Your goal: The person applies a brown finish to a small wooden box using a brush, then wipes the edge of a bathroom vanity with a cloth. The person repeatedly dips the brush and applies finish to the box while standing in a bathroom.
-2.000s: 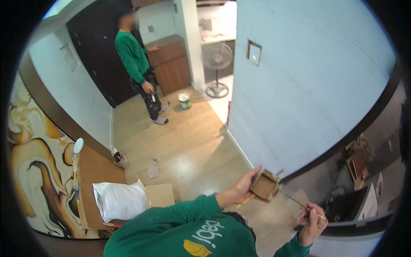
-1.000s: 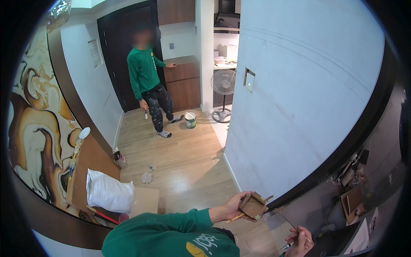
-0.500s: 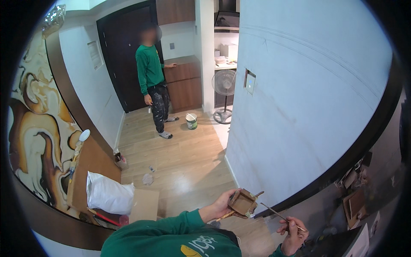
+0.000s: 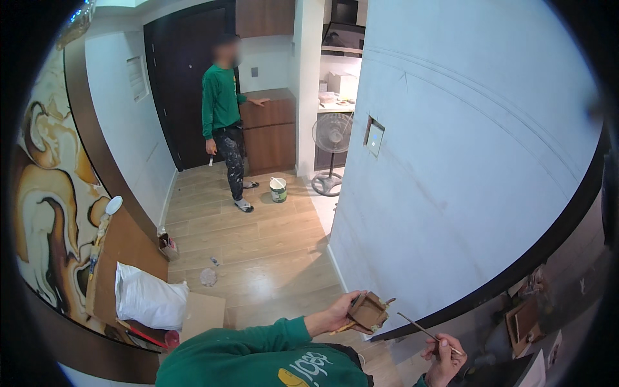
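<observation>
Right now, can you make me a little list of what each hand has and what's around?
Left hand: holding a small brown tray
Right hand: holding a thin stick-like tool
Other person: standing, one hand on a brown cabinet
Near their feet: bucket
Farther back: standing fan
Lower left: white bag

A head-worn fisheye looks down across the floor.

The left fingers grip, forearm outstretched; the right fingers (curled) pinch lower.
</observation>
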{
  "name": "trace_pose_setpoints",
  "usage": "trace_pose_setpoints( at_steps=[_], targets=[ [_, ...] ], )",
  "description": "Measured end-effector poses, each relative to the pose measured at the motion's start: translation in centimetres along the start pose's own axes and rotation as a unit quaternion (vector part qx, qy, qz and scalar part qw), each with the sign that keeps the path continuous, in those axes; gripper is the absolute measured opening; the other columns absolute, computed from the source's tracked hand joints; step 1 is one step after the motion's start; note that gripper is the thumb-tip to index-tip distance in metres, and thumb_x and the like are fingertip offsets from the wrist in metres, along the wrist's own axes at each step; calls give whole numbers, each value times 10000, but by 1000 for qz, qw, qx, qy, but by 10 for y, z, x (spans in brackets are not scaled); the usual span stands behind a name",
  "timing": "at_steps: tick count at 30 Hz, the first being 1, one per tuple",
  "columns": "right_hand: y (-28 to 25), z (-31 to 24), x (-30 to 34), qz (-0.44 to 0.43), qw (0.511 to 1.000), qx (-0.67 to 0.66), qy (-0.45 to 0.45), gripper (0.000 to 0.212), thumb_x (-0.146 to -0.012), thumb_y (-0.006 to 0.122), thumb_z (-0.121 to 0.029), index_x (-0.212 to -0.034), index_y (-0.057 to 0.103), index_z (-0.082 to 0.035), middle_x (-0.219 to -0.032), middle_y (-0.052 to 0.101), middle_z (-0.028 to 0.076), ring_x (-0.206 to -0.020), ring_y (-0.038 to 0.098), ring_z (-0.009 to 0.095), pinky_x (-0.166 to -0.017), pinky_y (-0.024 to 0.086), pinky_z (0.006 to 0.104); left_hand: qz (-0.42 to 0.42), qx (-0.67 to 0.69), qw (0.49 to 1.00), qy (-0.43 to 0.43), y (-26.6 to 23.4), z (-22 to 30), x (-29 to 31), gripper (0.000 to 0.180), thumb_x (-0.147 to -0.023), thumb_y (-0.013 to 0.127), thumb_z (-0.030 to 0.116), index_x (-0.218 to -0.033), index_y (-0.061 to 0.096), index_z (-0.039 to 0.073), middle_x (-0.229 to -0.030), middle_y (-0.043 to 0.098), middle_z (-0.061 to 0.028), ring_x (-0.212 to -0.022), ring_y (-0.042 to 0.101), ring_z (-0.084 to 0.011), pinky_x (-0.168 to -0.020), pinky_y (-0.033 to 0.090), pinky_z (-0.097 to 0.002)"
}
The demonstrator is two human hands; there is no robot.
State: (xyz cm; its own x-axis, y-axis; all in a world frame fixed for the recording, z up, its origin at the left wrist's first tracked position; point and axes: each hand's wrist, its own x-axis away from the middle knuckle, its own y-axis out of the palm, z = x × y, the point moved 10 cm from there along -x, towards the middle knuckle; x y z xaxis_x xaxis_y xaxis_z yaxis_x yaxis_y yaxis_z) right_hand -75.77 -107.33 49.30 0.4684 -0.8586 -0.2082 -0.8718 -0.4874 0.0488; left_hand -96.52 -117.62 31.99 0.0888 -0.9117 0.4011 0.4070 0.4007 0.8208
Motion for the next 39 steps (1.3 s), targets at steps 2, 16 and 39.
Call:
trace_pose_setpoints(
  at_steps=[2,16,39],
  targets=[
    [5,-4,-7,-11,1000,3,-5,240,-906,627,-104,-1030,682,94,-867,706,191,-632,623,197,-572,484,282,-14,-3,1000,9,1,3,1,518,-1009,360,448,-1294,497,38,-1299,547,-200,-1165,566,-382,-893,502,-637],
    [-5,21,-60,-162,986,-19,15,233,-913,616,-153,-947,664,72,-754,692,205,-505,620,189,-471,461,261,77,37,989,118,4,-16,-11,497,-1000,324,392,-1294,494,29,-1295,549,-192,-1148,579,-385,-915,473,-655],
    [-92,15,-85,-142,988,-60,31,205,-869,659,-132,-952,694,52,-787,702,184,-605,643,189,-540,479,287,103,-4,991,86,97,-60,-29,515,-1016,341,389,-1333,454,-2,-1319,529,-224,-1180,552,-408,-928,478,-615]
  ],
)
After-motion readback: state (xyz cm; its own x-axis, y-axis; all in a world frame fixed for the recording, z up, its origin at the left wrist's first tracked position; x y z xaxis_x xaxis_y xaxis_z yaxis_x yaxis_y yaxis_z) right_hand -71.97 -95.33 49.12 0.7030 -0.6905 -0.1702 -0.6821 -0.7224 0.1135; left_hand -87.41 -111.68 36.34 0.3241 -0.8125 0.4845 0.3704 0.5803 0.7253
